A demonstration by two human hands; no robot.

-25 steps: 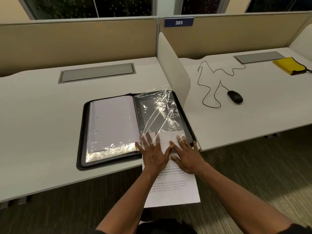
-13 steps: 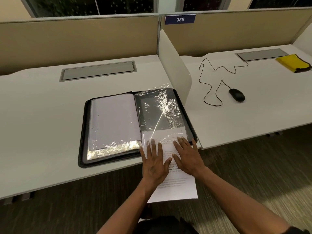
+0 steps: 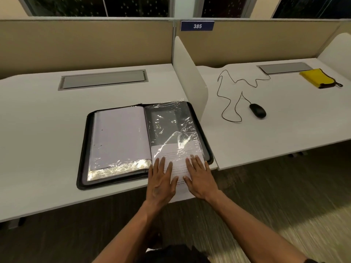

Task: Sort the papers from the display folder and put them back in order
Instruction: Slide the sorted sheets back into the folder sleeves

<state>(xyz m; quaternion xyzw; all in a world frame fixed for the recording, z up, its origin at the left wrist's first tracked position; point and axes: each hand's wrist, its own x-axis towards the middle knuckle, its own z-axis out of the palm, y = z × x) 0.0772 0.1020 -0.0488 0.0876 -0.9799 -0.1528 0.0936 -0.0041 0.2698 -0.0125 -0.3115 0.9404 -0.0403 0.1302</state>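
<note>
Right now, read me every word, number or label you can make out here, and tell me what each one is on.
"385": white digits on the blue sign atop the partition.
Printed lines on the sheet of paper under the left hand and right hand: too small and blurred to read.
No other text shows.

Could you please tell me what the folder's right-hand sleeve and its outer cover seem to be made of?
The sleeve looks like thin clear plastic film: glossy, crinkled, glinting, with the printed sheet visible through it. The cover seems a matte black leatherette or fabric, with a raised rim like a zip edge; I cannot tell which.
</note>
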